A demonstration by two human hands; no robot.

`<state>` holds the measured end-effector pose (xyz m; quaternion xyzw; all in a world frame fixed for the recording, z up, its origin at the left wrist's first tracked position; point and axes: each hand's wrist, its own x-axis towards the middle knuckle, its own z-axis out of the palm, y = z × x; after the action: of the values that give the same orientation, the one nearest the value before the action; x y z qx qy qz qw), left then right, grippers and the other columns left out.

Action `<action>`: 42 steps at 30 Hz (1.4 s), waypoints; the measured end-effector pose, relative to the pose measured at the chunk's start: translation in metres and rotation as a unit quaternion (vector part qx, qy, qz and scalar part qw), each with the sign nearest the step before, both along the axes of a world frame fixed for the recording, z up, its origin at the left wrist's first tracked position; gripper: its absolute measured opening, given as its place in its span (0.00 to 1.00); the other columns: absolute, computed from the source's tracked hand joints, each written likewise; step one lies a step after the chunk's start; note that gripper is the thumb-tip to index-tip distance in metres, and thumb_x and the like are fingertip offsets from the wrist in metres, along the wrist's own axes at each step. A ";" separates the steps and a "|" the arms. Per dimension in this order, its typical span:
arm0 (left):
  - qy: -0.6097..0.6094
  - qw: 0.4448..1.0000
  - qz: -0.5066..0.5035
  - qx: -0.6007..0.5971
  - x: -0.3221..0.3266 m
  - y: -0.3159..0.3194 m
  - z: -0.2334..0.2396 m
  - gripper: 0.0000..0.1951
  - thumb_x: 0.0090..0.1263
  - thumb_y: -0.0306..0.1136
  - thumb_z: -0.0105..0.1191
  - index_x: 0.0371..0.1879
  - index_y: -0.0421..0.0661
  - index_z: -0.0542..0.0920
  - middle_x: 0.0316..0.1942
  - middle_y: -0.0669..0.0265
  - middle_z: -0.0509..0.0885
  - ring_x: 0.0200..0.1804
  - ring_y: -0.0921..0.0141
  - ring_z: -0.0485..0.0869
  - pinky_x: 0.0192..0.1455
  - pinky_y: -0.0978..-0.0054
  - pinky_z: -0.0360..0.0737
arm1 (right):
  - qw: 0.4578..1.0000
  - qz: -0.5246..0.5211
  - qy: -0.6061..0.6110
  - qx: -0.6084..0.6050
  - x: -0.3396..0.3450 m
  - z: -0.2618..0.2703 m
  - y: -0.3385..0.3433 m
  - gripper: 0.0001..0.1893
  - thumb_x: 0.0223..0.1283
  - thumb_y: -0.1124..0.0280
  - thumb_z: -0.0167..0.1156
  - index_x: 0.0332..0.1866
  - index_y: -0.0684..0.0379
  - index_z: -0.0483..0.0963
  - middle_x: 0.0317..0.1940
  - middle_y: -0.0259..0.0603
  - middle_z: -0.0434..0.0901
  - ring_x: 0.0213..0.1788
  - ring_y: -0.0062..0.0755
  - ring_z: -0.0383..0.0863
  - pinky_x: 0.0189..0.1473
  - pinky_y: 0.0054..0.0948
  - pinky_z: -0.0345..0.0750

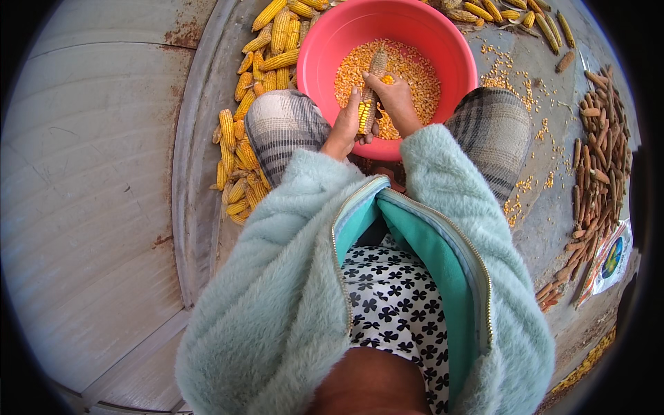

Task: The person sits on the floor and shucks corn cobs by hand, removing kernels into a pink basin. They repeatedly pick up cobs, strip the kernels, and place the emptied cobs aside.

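Between my knees stands a red plastic basin (321,41) with loose corn kernels (415,67) covering its bottom. Over it I hold a corn cob (377,65), tilted, its upper part stripped bare. A patch of yellow kernels remains near its lower end. My left hand (346,122) grips that lower end, the thumb along its side. My right hand (397,98) closes around the middle, thumb pressed on the cob, with a few loose kernels by its fingers.
Unshelled ears of corn (280,36) are heaped left of the basin, beside a metal door (104,155). More ears (493,10) lie beyond it. At right are scattered kernels (519,93), a pile of bare cobs (596,155) and a printed sack (609,262).
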<state>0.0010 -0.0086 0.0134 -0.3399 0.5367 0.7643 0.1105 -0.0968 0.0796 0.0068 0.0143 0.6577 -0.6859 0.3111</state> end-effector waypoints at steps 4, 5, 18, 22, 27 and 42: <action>-0.018 0.989 0.063 0.131 -0.001 -0.004 -0.002 0.31 0.72 0.63 0.27 0.44 0.46 0.74 0.18 0.59 0.80 0.12 0.70 0.75 0.09 0.79 0.63 | 0.995 -0.064 -0.020 -0.073 0.001 0.000 -0.003 0.19 0.51 0.58 0.67 0.37 0.66 0.77 0.23 0.39 0.79 0.22 0.23 0.77 0.23 0.24 0.71; -0.004 0.987 0.065 0.149 -0.001 -0.004 -0.002 0.32 0.71 0.64 0.28 0.43 0.45 0.74 0.18 0.59 0.80 0.12 0.71 0.75 0.10 0.79 0.64 | 0.993 -0.074 -0.039 -0.087 0.000 -0.002 -0.002 0.18 0.52 0.58 0.67 0.36 0.65 0.76 0.23 0.37 0.78 0.21 0.22 0.76 0.22 0.23 0.71; 0.026 0.997 0.044 -0.063 -0.002 0.003 0.004 0.30 0.72 0.61 0.34 0.33 0.43 0.77 0.15 0.63 0.77 0.09 0.78 0.65 0.10 0.82 0.56 | 0.993 -0.087 0.083 -0.005 0.001 -0.011 -0.004 0.23 0.52 0.57 0.67 0.39 0.70 0.75 0.28 0.42 0.82 0.29 0.23 0.80 0.33 0.24 0.76; 0.010 0.998 0.063 -0.005 0.000 0.001 -0.001 0.31 0.70 0.63 0.38 0.31 0.42 0.77 0.15 0.62 0.77 0.09 0.76 0.67 0.10 0.80 0.60 | 0.989 -0.089 0.102 0.054 -0.001 -0.016 -0.004 0.25 0.51 0.55 0.68 0.39 0.71 0.75 0.28 0.44 0.82 0.29 0.25 0.80 0.34 0.26 0.77; 0.054 0.945 -0.032 -0.322 -0.002 0.006 -0.014 0.31 0.69 0.63 0.41 0.31 0.40 0.76 0.15 0.63 0.77 0.10 0.74 0.70 0.10 0.75 0.65 | 0.937 -0.078 0.218 0.262 -0.001 -0.018 -0.006 0.25 0.50 0.55 0.67 0.40 0.70 0.75 0.29 0.45 0.82 0.29 0.27 0.81 0.35 0.27 0.77; 0.074 0.957 -0.015 -0.282 0.002 0.001 -0.001 0.33 0.72 0.62 0.33 0.29 0.40 0.78 0.17 0.63 0.78 0.21 0.72 0.76 0.24 0.76 0.71 | 0.976 -0.206 -0.031 -0.072 -0.008 -0.025 -0.001 0.14 0.53 0.63 0.67 0.35 0.63 0.75 0.23 0.32 0.76 0.21 0.18 0.71 0.22 0.21 0.66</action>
<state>0.0027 -0.0081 0.0123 -0.2917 0.7418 0.6036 -0.0188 -0.1049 0.0788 -0.0187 0.1479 0.5799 -0.7798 0.1837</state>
